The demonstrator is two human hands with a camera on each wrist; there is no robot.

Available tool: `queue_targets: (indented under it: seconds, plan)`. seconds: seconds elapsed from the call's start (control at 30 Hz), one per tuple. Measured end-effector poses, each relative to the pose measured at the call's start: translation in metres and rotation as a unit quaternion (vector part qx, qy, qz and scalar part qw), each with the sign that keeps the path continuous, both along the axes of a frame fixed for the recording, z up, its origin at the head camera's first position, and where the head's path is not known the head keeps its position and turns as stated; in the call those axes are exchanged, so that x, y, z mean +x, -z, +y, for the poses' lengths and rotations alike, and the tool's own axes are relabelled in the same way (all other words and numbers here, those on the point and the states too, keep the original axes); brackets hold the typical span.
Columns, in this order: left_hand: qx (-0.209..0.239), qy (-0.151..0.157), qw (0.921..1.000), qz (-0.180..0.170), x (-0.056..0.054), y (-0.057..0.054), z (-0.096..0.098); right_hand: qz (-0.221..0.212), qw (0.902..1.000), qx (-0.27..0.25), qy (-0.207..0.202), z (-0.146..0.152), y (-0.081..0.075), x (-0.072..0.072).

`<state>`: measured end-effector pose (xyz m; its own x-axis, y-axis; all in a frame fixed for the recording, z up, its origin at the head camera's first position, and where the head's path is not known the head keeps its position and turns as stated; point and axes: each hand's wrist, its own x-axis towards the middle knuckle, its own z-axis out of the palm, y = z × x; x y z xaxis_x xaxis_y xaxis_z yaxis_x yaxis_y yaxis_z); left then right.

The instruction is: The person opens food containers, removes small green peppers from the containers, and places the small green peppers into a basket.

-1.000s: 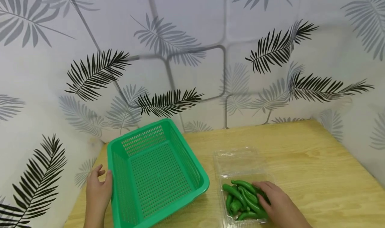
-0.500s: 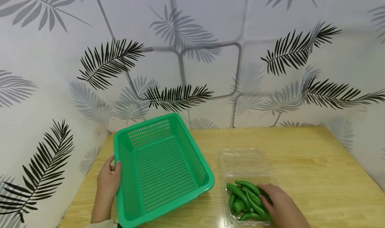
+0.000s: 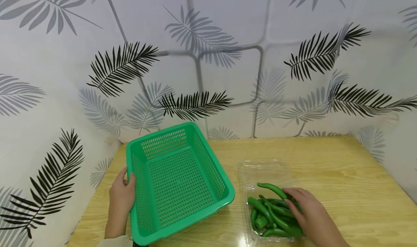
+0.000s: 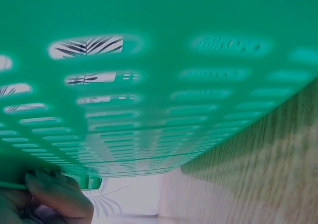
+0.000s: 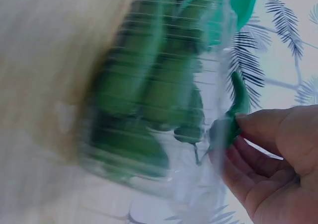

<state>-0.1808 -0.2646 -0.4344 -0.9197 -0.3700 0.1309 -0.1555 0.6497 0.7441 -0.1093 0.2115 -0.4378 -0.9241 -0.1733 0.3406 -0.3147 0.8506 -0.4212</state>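
Green and curved, one pepper point(image 3: 271, 189) is pinched by the right hand point(image 3: 314, 212) above the other peppers point(image 3: 277, 218) in the clear box point(image 3: 264, 172); the left hand point(image 3: 123, 196) grips the basket point(image 3: 189, 221) by its rim; smooth skin could slip from a loose pinch

No txt, nos., logos or signs legible anywhere.

Head: high, facing forward-down. Wrists: 2 close, low views. Head, left wrist share basket point(image 3: 180, 187).
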Motion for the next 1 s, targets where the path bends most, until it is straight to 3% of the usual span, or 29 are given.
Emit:
queue_targets:
  seconds: [0.17,0.5,0.8,1.0]
  plan:
    - [-0.002,0.002,1.0000,0.006,0.000,-0.004,0.002,0.062,0.9976,-0.020,-0.023,-0.006,-0.008,-0.002]
    - [0.008,0.023,0.9996,-0.013,0.003,-0.005,0.006,0.084,0.9951,-0.043,-0.032,-0.020,-0.027,-0.001]
    - [0.043,0.075,0.9955,-0.039,0.007,-0.007,0.013,0.158,0.9817,-0.077,-0.072,-0.025,-0.052,0.001]
    - [0.051,0.112,0.9913,-0.047,0.005,-0.006,0.025,0.178,0.9712,-0.113,-0.110,-0.039,-0.068,0.004]
